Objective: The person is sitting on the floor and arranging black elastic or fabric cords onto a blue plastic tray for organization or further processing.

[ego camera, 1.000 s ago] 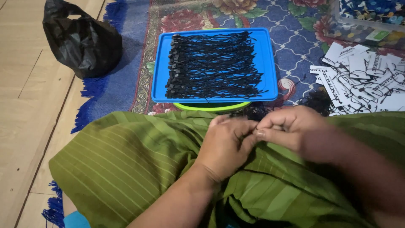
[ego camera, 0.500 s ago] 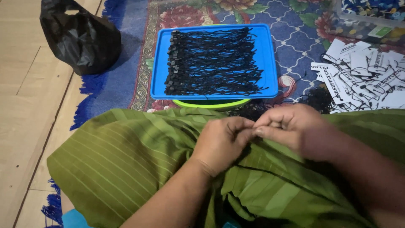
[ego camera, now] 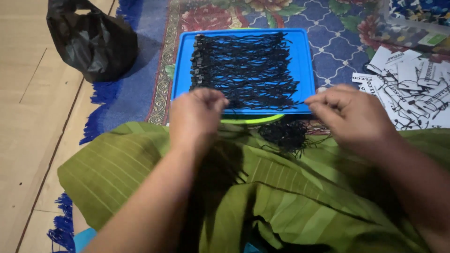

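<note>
Thin black string [ego camera: 262, 104], taut between both hands

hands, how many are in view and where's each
2. The left hand is at the near edge of the blue tray, left of centre. The right hand is at the tray's near right corner. No other person's hands show.

A thin black string [ego camera: 300, 102] stretches taut above the blue tray's [ego camera: 305, 61] near edge.
</note>
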